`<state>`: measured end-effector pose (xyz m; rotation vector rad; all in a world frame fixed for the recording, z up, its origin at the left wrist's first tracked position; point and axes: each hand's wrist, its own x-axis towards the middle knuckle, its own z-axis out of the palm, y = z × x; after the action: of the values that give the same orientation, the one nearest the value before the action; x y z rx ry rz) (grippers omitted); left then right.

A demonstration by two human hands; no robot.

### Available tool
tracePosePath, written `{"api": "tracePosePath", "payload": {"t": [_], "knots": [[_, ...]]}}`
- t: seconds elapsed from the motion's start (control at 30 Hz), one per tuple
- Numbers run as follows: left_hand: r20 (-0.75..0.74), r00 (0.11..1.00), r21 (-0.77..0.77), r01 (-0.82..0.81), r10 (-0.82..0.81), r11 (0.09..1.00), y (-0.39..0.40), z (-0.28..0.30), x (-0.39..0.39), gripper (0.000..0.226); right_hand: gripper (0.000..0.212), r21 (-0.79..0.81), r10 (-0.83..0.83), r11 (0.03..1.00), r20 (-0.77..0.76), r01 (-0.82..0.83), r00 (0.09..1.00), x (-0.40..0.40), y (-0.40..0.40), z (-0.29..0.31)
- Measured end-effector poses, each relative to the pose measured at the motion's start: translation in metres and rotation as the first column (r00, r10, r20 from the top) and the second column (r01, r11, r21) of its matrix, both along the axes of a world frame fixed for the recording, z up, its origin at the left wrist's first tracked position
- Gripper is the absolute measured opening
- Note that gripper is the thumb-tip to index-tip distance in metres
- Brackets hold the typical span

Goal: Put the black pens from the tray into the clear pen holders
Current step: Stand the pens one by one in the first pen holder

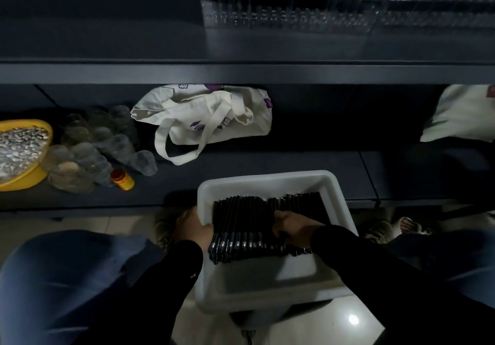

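Observation:
A white plastic tray sits low in the middle, its far end on the lower shelf. Inside it lie several black pens side by side. My left hand grips the tray's left rim, thumb inside near the pens. My right hand reaches into the tray and curls its fingers round a bunch of the pens. Clear pen holders stand on the upper shelf at the top, with several black pens upright in the left holder; the right holder looks bare.
On the lower shelf lie a cream tote bag, a pile of clear cups, a small orange bottle and a yellow bowl of pale bits. Another pale bag lies at right. My knees flank the tray.

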<state>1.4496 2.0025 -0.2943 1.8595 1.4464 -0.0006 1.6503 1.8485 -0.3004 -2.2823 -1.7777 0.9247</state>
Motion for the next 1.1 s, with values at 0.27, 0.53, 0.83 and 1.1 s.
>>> {"api": "tracePosePath", "payload": {"t": [0.27,0.53,0.83,1.1], "knots": [[-0.137,0.990,-0.028,0.011,-0.015,1.000,-0.003,0.008,0.003,0.055,0.013,0.119,-0.065,0.990,-0.085,0.075,0.994,0.009,-0.003,0.027],[0.163,0.983,0.256,0.036,-0.080,0.966,-0.008,0.062,0.020,0.061,0.014,0.442,-0.087,0.886,-0.144,0.142,0.986,0.018,0.018,0.108],[0.528,0.798,0.650,-0.162,-0.289,0.742,0.060,0.216,0.086,0.044,0.012,0.773,-0.106,0.452,-0.448,0.445,0.888,0.067,0.093,0.292],[0.402,0.903,0.491,-0.072,-0.152,0.868,0.136,0.269,0.155,0.061,0.019,0.821,-0.278,0.278,-0.428,0.498,0.860,0.109,0.167,0.369]]}}
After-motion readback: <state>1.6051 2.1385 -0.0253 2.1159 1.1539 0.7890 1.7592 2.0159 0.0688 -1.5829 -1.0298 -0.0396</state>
